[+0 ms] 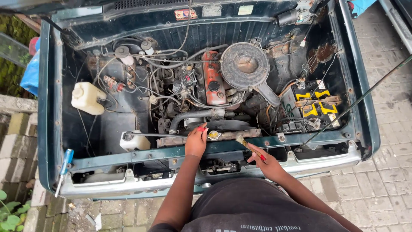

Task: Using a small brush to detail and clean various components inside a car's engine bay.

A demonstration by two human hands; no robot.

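**Open engine bay, both hands at the front crossbar**

Car (47, 107): dark green body, hood up, seen from above at the front end. Stands on grey paving blocks (386, 180). A thin prop rod (356, 103) slants from the front right corner of the bay up towards the right edge of the view.

Engine (201, 94): mid-bay, tangled with hoses and wires. A red valve cover (212, 81) runs front to back; just right of it sits a round, rusty air filter housing (245, 64).

Battery (317, 107): right side of the bay, black with yellow caps, cables attached.

White tank (87, 98): left side of the bay, against the inner wall. A second, smaller white bottle (135, 141) sits lower, just behind the front crossbar (128, 157).

Blue-handled tool (64, 167): lies on the front left corner of the body, well apart from both hands.

Left hand (196, 141): resting on the crossbar, fingers loosely bent, fingertips reaching to the radiator top, just left of the round brass-coloured radiator cap (213, 135). Holds nothing; nails red.

Right hand (265, 163): lower on the crossbar, right of centre, fingers closed on a screwdriver (245, 144) with a yellowish handle. The tool points up and left, its far end near the radiator cap; whether it touches the metal cannot be told.
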